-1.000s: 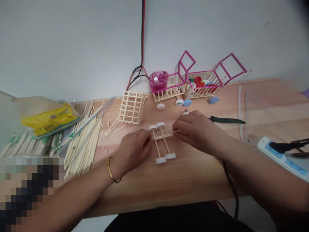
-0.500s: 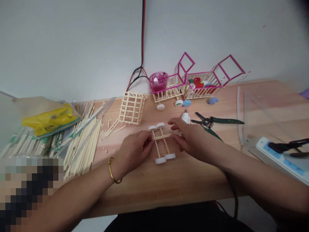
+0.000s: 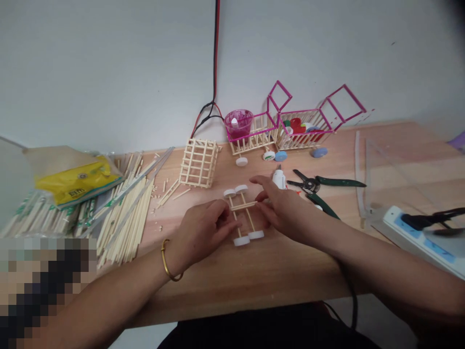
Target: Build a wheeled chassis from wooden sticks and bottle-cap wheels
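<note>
A small wheeled frame [image 3: 248,219] of thin wooden sticks stands on the table, with white bottle-cap wheels at both ends of its two axles. A pair of short sticks lies across the axles. My left hand [image 3: 207,225], a gold bangle at its wrist, is closed at the frame's left side, its thumb reaching over the left axle. At the right end of the cross sticks, the thumb and a finger of my right hand [image 3: 278,206] pinch, while the index finger stretches out above. Behind my right hand is a white glue gun [image 3: 279,178], partly hidden.
A stick basket [image 3: 199,163] stands behind the frame. Two small stick carts [image 3: 254,141] with purple edges stand by the wall, one bearing a purple cup [image 3: 239,124]. Green-handled pruning shears [image 3: 339,181] and a power strip [image 3: 417,232] lie right, loose sticks [image 3: 127,220] and a yellow packet [image 3: 78,182] left.
My left thumb has stretched out over the left axle. My right fingers have come closer to the end of the cross sticks. The wheeled frame has stayed in place.
</note>
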`<state>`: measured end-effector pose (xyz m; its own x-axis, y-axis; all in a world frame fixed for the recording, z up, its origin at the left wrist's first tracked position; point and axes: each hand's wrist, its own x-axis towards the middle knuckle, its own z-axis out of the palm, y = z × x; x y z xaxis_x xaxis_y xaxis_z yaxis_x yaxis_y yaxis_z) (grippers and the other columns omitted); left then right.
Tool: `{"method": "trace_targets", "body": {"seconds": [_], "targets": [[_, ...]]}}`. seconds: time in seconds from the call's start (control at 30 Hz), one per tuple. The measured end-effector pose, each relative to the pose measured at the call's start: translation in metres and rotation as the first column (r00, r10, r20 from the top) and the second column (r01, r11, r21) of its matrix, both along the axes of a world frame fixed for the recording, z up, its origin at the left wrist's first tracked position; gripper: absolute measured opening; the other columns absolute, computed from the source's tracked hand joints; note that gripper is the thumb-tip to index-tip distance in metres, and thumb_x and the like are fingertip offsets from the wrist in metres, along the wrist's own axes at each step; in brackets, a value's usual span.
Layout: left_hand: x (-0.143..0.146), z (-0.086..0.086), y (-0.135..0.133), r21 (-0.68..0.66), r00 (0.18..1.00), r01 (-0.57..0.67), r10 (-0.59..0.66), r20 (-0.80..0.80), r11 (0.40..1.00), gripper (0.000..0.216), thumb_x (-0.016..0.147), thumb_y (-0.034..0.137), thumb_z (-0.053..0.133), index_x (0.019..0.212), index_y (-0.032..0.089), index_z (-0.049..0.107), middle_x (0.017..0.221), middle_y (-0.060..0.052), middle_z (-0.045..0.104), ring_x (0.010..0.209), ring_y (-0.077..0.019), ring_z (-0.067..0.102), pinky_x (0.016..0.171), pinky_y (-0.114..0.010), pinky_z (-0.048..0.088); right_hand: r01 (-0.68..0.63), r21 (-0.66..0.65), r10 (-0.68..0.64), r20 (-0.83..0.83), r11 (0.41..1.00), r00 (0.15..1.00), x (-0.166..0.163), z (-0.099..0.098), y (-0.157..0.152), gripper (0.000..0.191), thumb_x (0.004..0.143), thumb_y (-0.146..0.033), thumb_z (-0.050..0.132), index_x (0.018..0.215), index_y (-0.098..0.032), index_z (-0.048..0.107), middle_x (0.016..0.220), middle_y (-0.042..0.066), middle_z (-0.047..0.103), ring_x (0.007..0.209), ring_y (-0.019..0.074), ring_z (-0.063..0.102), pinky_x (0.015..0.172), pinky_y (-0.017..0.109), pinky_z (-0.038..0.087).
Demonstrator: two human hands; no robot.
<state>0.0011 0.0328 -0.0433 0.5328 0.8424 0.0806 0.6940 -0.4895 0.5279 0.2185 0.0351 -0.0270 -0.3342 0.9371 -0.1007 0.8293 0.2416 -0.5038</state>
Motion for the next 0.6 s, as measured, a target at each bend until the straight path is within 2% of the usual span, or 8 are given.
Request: {"method": "trace_targets", "body": {"seconds": [0.1, 0.3, 0.6], "targets": [[0.001, 0.003, -0.004, -0.017, 0.998, 0.054, -0.054, -0.032, 0.998, 0.038, 0.080, 0.055, 0.058, 0.075, 0.018, 0.051, 0.064, 0.002, 0.058, 0.056, -0.0121, 0.048, 0.052, -0.024, 0.031, 0.005, -0.027, -0.006, -0.033, 1.000, 0.999, -0.001, 0.001, 0.001, 0.049, 0.085, -0.018, 0.043, 0.133, -0.020, 0.032, 0.088, 0.005, 0.069, 0.064, 0.0151, 0.065, 0.057, 0.024, 0.043], [0.004, 0.008, -0.011, 0.010, 0.981, 0.172, -0.170, -0.090, 0.985, 0.048, 0.077, 0.065, 0.054, 0.073, 0.017, 0.049, 0.066, 0.001, 0.058, 0.055, -0.0116, 0.045, 0.051, -0.024, 0.027, 0.011, -0.059, -0.017, -0.101, 0.998, 0.995, 0.001, -0.001, 0.002, 0.051, 0.084, -0.014, 0.043, 0.133, -0.019, 0.032, 0.087, 0.005, 0.069, 0.067, 0.0152, 0.065, 0.057, 0.024, 0.043], [0.006, 0.007, -0.014, 0.035, 0.956, 0.253, -0.244, -0.160, 0.967, 0.039, 0.082, 0.056, 0.054, 0.075, 0.017, 0.049, 0.073, -0.002, 0.060, 0.060, -0.0141, 0.049, 0.053, -0.025, 0.029, 0.012, -0.106, -0.026, -0.128, 0.994, 0.991, 0.002, -0.002, 0.005, 0.048, 0.085, -0.017, 0.045, 0.131, -0.019, 0.035, 0.082, 0.004, 0.068, 0.069, 0.0163, 0.064, 0.059, 0.025, 0.043]]}}
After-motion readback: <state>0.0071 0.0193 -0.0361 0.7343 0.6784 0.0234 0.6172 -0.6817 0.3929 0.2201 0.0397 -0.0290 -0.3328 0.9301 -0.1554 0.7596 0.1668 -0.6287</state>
